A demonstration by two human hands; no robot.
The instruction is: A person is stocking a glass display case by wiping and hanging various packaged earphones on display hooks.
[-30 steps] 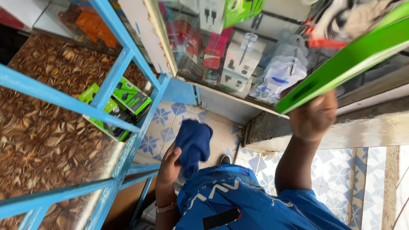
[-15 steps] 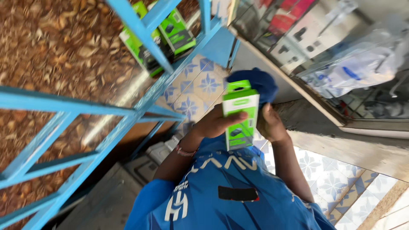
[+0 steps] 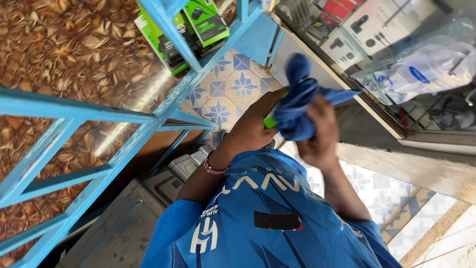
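Both hands [image 3: 285,131] rub a blue cloth [image 3: 302,101] over a green box [image 3: 269,121].

The single head view looks steeply down from the person's head, so close that the blue shirt [image 3: 267,218] fills the lower frame and both forearms rise from it toward the middle. It faces the patterned tile floor [image 3: 223,94], with a blue metal shelf frame [image 3: 148,119] on the left and a glass display case [image 3: 396,64] on the right (the frame sits tilted, its lines slanting). No second view shares this scene.
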